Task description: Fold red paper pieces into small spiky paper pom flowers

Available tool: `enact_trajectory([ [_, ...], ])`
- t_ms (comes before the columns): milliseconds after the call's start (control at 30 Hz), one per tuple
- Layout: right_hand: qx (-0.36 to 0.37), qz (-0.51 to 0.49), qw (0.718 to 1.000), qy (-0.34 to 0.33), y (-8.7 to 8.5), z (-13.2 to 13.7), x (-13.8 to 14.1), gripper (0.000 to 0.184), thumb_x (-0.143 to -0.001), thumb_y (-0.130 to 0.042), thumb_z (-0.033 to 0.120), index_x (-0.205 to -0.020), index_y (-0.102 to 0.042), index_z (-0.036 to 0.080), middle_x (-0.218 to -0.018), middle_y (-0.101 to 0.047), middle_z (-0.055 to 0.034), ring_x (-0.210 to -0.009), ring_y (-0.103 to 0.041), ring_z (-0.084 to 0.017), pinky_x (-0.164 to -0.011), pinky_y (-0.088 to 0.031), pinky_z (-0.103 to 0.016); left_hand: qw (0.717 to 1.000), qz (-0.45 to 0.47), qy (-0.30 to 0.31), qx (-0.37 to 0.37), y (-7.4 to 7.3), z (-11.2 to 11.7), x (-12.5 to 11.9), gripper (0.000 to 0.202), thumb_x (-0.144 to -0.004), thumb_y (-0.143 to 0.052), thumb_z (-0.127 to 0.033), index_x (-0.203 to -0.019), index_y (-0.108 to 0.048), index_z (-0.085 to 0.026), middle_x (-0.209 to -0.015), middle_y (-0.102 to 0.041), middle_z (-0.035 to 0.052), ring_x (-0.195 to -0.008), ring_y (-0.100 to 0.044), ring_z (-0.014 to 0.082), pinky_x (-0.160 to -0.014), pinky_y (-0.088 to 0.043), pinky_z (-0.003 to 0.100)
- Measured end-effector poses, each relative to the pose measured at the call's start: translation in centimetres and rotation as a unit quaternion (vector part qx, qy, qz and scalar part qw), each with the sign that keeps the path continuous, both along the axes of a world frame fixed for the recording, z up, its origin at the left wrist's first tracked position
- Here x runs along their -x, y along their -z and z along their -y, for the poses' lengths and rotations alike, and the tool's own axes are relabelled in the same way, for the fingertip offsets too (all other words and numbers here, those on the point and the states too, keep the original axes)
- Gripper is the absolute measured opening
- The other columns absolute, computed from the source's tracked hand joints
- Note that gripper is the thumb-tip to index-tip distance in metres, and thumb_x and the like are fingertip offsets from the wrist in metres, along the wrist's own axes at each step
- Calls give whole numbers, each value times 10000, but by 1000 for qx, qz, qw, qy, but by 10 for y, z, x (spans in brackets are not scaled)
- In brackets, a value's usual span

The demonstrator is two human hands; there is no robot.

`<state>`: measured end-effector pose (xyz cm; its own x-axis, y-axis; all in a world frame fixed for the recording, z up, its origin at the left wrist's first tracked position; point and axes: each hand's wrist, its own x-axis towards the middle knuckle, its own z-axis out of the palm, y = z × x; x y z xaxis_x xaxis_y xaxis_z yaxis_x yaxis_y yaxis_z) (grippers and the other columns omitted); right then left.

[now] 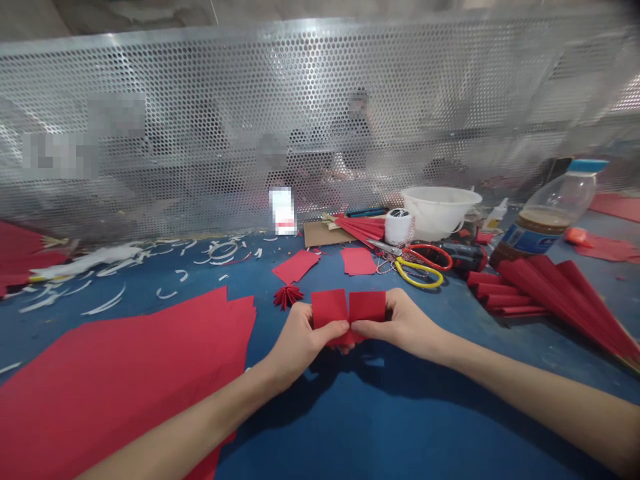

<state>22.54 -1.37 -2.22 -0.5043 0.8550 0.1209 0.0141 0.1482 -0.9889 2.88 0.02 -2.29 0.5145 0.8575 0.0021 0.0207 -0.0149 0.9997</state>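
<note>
Left hand point(303, 340), right hand point(407, 327) pinched red paper point(329, 307) | over bench point(390, 427), before its back edge | danger was hard tugs ripping it

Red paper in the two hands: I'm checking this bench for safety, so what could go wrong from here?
The left hand and right hand both pinch the small red paper; pulled too hard, it might crease or tear. The scissors lie just beyond the right hand, so a careless reach could nick it. The bottle of brown liquid stands beside the pleated paper; if knocked over, it might leak and stain it.
</note>
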Motion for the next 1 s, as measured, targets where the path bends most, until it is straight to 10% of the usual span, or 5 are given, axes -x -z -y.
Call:
enact_trajectory([
  [1000,-75,33,996,37,-1,3,1,195,-877,-600,304,-832,-706,146,-800,-712,-39,-776,-650,-201,-738,-497,-293,1000,-4,-24,16,-2,1,0,233,-785,-701,-311,-759,-734,-82,-646,-732,95,-563,-671,180,-582,-527,260],
])
